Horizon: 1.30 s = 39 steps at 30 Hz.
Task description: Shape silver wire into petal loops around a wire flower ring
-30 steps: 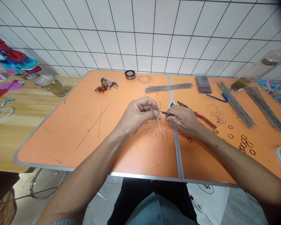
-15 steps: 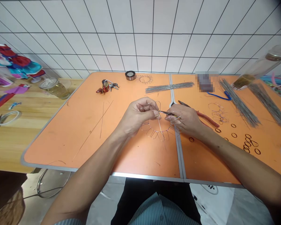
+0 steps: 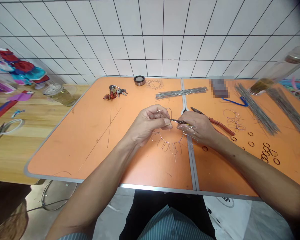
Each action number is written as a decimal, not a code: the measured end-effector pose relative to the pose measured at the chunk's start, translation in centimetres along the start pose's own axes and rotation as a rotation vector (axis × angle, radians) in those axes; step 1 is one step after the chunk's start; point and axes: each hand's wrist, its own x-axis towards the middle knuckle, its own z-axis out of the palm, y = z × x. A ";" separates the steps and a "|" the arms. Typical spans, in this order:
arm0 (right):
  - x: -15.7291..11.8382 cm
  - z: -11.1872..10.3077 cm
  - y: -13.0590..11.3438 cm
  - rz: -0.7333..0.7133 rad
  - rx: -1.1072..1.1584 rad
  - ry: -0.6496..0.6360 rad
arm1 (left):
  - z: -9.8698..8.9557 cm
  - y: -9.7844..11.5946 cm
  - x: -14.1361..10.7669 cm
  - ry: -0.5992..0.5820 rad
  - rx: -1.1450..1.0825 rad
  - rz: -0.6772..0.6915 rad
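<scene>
A thin wire ring with looped petals (image 3: pixel 173 142) hangs between my hands, above the orange table. My left hand (image 3: pixel 152 120) is closed, pinching the ring's upper left side between thumb and fingertips. Held in my right hand (image 3: pixel 198 126) is a slim tool with a dark narrow tip (image 3: pixel 175 120), perhaps fine-nosed pliers; the palm hides most of it. The tip meets the wire just beside my left fingertips. Several wire loops pass in front of my right fingers.
Red-handled pliers (image 3: pixel 222 126) lie behind my right hand. Wire bundles (image 3: pixel 181 93) (image 3: pixel 257 110), black tape (image 3: pixel 139 80), keys (image 3: pixel 118 91) and a glass jar (image 3: pixel 265 83) stand or lie farther back. Dark small rings (image 3: pixel 265 153) are scattered right; two loose wires (image 3: pixel 100 139) lie left.
A straight bright wire end that hung below my left fingertips across the ring no longer shows there. The ring's lower loops hang slightly lower. Both hands have hardly moved.
</scene>
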 end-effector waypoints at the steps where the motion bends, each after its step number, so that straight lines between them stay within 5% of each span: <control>1: 0.0 0.0 0.0 -0.003 0.000 -0.004 | 0.0 0.0 0.0 -0.009 -0.007 -0.007; 17: 0.2 -0.3 -0.2 -0.062 0.016 0.012 | -0.3 -0.5 0.2 -0.064 -0.095 -0.039; 39: -0.2 0.4 -0.1 -0.111 -0.369 0.149 | 0.1 -0.3 0.1 0.029 -0.025 -0.013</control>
